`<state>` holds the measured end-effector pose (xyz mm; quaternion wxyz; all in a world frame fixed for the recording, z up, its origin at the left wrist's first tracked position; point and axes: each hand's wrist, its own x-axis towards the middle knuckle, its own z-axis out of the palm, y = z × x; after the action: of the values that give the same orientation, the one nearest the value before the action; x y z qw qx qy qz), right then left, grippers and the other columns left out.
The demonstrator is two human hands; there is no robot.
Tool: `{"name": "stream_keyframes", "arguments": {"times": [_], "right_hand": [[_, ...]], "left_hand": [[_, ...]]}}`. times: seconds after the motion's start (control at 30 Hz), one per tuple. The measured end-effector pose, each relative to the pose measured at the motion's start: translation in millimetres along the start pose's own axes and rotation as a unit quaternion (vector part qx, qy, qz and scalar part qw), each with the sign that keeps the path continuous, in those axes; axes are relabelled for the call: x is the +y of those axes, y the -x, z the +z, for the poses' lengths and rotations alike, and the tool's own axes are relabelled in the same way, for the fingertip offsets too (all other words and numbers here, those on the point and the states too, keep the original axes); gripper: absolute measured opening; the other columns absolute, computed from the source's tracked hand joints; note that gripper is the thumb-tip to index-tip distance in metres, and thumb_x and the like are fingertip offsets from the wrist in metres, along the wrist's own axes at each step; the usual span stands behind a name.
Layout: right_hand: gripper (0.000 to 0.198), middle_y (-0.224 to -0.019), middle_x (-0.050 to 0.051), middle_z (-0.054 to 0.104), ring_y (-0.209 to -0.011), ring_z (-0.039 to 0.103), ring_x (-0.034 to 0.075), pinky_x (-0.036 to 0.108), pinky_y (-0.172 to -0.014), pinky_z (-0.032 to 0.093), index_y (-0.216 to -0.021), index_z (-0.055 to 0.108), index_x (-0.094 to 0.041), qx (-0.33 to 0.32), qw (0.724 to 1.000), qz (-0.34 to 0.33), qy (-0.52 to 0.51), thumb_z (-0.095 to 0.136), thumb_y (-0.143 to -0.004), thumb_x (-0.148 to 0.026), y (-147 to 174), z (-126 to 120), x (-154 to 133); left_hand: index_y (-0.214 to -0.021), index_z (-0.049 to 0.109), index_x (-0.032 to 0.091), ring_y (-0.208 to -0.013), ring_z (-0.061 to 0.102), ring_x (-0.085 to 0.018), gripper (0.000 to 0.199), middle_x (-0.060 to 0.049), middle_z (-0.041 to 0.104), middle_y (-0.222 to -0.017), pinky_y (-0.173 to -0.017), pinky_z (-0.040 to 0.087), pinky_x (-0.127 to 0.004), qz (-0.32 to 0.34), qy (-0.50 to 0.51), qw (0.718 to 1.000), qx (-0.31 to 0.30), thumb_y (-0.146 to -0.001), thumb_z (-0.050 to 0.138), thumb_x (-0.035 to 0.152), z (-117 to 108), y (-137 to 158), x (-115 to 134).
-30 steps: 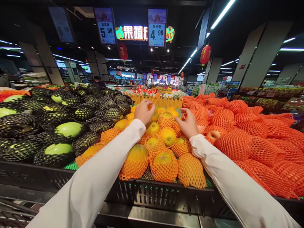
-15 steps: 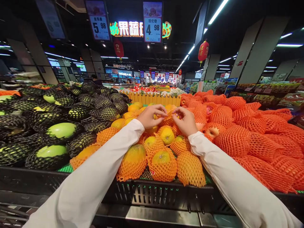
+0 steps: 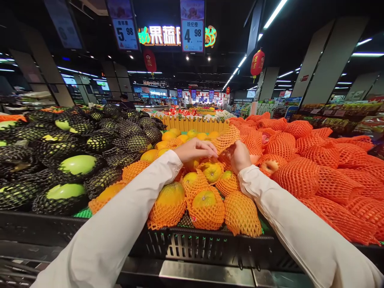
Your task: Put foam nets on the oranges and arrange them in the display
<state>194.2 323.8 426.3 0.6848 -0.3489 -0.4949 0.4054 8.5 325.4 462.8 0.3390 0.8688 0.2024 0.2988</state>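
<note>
The fingers (image 3: 209, 149) of your left hand (image 3: 192, 150) are pressed together, pointing right, their tips at the lower left edge of a loose orange foam-mesh sleeve (image 3: 227, 138); you cannot tell from this view whether they pinch it. Your right hand (image 3: 240, 157) is curled around the sleeve's right side, its fingertips partly hidden. The sleeve stands raised between your two hands, above the pile of round orange-yellow citrus fruits (image 3: 212, 171), several of them wrapped in similar mesh.

Below your wrists, the front fruits sit by the rim of a slotted black plastic crate (image 3: 207, 244). To your left lie pale green round fruits in black mesh (image 3: 77, 164); to your right, fruits in red-orange mesh (image 3: 295, 176) are heaped. Behind the citrus runs a low yellow picket-style fence (image 3: 195, 125), and overhead hangs a price screen reading 4.98 (image 3: 193, 26).
</note>
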Motion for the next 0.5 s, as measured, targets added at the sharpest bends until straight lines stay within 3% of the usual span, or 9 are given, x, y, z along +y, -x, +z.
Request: {"name": "stream_keyframes", "arguments": {"times": [0.07,0.17,0.23,0.3,0.37,0.43,0.5], "right_hand": [[0.055,-0.092,0.01,0.074,-0.095,0.069,0.025,0.04,-0.079,0.06,-0.096,0.066,-0.021,-0.019,0.999,-0.037,-0.013,0.042,-0.075,-0.065,3.4,3.3,-6.8],[0.071,-0.101,0.012,0.075,-0.104,0.068,0.027,0.048,-0.093,0.058,-0.113,0.066,-0.02,-0.091,0.995,-0.035,-0.03,0.033,-0.078,-0.072,11.3,7.3,-17.0],[0.075,-0.102,0.012,0.075,-0.104,0.069,0.028,0.052,-0.095,0.056,-0.123,0.064,-0.021,-0.121,0.992,-0.029,-0.029,0.029,-0.08,-0.072,16.0,8.7,-21.1],[0.075,-0.101,0.01,0.075,-0.102,0.069,0.028,0.053,-0.093,0.056,-0.128,0.06,-0.024,-0.122,0.992,-0.038,-0.009,0.027,-0.081,-0.072,18.3,8.8,-22.9],[0.073,-0.099,0.007,0.075,-0.1,0.069,0.026,0.05,-0.089,0.057,-0.131,0.058,-0.026,-0.107,0.993,-0.048,0.011,0.027,-0.082,-0.071,17.5,7.8,-22.9],[0.068,-0.095,0.005,0.075,-0.094,0.069,0.024,0.045,-0.082,0.059,-0.13,0.057,-0.028,-0.089,0.995,-0.048,0.021,0.034,-0.081,-0.067,14.4,6.3,-20.9],[0.062,-0.091,0.003,0.074,-0.085,0.068,0.021,0.039,-0.075,0.058,-0.129,0.057,-0.028,-0.074,0.996,-0.036,0.033,0.047,-0.076,-0.058,11.1,4.9,-16.8]], "left_hand": [[-0.082,0.083,0.026,-0.095,0.069,-0.022,0.018,-0.008,0.076,-0.105,-0.094,0.055,-0.046,-0.001,-0.005,1.0,-0.006,-0.078,0.073,0.04,0.8,-0.5,-0.3],[-0.081,0.082,0.026,-0.099,0.069,-0.023,0.016,-0.007,0.077,-0.106,-0.098,0.054,-0.046,0.017,-0.018,1.0,-0.004,-0.075,0.075,0.039,1.5,-2.7,-3.4],[-0.078,0.08,0.023,-0.097,0.07,-0.023,0.016,-0.008,0.078,-0.099,-0.098,0.054,-0.046,0.002,-0.052,0.995,0.085,-0.076,0.072,0.037,-2.6,-4.2,-10.4],[-0.073,0.076,0.021,-0.093,0.071,-0.025,0.017,-0.01,0.077,-0.09,-0.095,0.055,-0.048,-0.074,-0.127,0.957,0.252,-0.079,0.067,0.034,-12.1,-4.0,-22.6],[-0.068,0.07,0.02,-0.093,0.071,-0.03,0.016,-0.013,0.075,-0.084,-0.092,0.054,-0.053,-0.187,-0.227,0.877,0.379,-0.078,0.067,0.032,-24.7,-1.1,-39.0],[-0.064,0.063,0.018,-0.1,0.069,-0.037,0.019,-0.014,0.072,-0.079,-0.091,0.05,-0.058,-0.281,-0.304,0.82,0.394,-0.071,0.075,0.031,-36.0,3.9,-57.6],[-0.061,0.055,0.018,-0.106,0.067,-0.04,0.035,-0.01,0.068,-0.071,-0.093,0.048,-0.06,-0.317,-0.323,0.815,0.362,-0.06,0.084,0.037,-43.5,8.9,-75.6]]}}
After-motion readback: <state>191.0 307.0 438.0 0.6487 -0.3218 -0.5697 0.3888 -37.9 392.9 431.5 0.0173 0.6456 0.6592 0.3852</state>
